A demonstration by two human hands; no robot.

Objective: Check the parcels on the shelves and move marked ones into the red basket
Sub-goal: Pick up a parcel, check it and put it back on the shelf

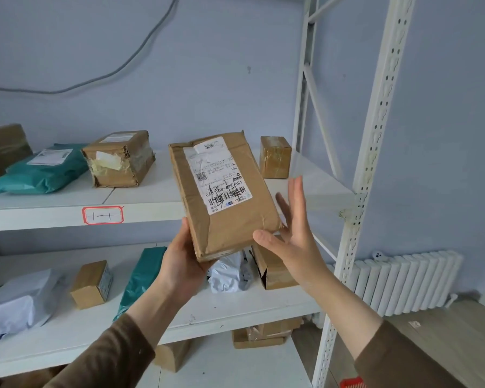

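Note:
My left hand (181,259) grips the lower left corner of a flat brown parcel (230,219), held up in front of the shelves. Its white shipping label (217,175) faces me upside down, with black pen scribbles over the barcode. My right hand (291,233) is open with fingers spread, just to the right of the parcel's lower right corner, close to it or barely touching. A small piece of the red basket (352,383) shows at the bottom edge, on the floor right of the shelving.
The upper shelf (151,208) holds a taped brown box (118,159), a small cube box (275,156) and a teal bag (39,170). The lower shelf (235,312) carries teal, grey and brown parcels. A white shelf post (373,169) and a radiator (406,281) stand at the right.

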